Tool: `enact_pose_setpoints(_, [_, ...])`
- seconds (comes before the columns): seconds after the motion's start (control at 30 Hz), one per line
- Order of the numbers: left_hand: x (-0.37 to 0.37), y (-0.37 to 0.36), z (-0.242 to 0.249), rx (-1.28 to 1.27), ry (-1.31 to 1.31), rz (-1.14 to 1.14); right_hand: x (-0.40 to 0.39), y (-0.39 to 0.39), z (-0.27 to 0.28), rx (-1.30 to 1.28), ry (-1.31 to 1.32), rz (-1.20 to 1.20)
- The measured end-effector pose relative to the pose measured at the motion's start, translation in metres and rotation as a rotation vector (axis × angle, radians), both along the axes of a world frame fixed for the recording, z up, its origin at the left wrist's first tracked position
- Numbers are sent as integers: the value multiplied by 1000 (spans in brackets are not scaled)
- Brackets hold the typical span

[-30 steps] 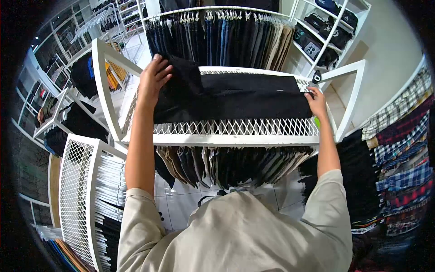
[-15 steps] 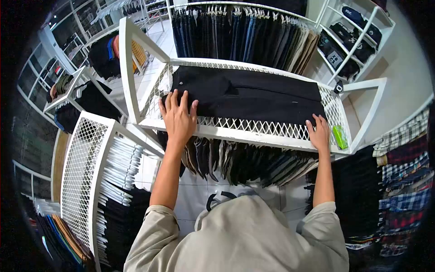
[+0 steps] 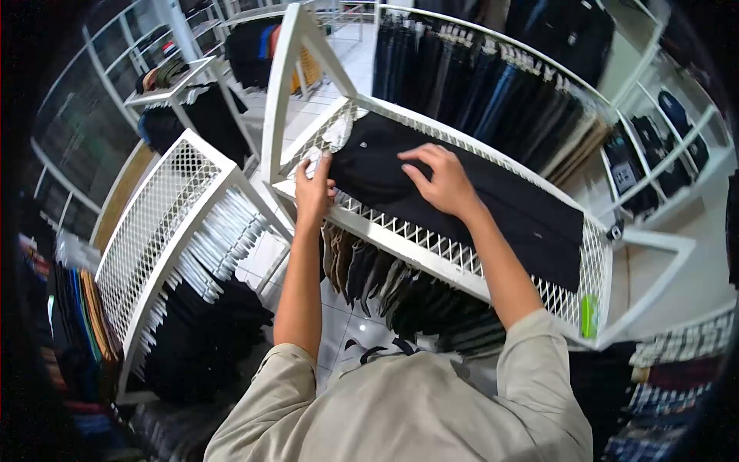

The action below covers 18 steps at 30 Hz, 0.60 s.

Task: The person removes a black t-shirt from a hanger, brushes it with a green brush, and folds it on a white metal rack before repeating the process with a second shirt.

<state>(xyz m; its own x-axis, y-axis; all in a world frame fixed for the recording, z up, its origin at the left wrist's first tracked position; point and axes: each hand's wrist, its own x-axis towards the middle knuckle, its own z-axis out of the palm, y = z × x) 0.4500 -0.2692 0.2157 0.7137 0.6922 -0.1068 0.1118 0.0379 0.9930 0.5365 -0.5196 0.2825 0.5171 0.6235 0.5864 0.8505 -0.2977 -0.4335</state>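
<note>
The largest item is the white mesh rack [image 3: 408, 248], running from upper left of centre to lower right. I judge its flat bed is used because it bears the cloth at full length.

Behind it, upper right, hanging trousers [image 3: 462, 85] fill a rail; a second mesh rack [image 3: 165, 192] stands at left. Neither obstructs my hands. The tall end frame [image 3: 279, 100] rises upper left and limits room beyond that end; the front rim lies beneath my forearms.

The black trousers [image 3: 523, 223] lie lengthwise on the bed, from upper centre to right of centre, presumably so aligned because the bed is long and narrow.

My right hand [image 3: 443, 179] is over their left half, thumb and forefinger parted, nothing seen between them; contact with the cloth cannot be confirmed. My left hand [image 3: 312, 192] is at the near left corner, fingers half curled, thumb by the cloth edge, probably to steady it; whether it grips any fabric I cannot tell.

A green packet [image 3: 590, 316] sits at the lower right end, clear of the cloth. Smallest noted: a pale badge [image 3: 363, 144] near the trousers' left end.
</note>
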Motion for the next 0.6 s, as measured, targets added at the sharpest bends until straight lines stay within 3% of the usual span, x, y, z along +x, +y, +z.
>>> enact_pose_setpoints(0.1, [0, -7, 2, -98, -43, 4, 47, 66, 3, 39, 87, 206])
enact_pose_setpoints(0.27, [-7, -27, -16, 320, 25, 209, 102, 151, -25, -102, 144, 438])
enact_pose_setpoints(0.37, [-17, -47, 7, 397, 85, 221, 111, 181, -38, -510, 107, 425])
enact_pose_setpoints(0.53, [-15, -51, 10, 410, 94, 238, 121, 199, -41, -639, 73, 446])
enact_pose_setpoints(0.6, [-13, -52, 11, 425, 147, 233, 129, 201, -43, -506, 305, 490])
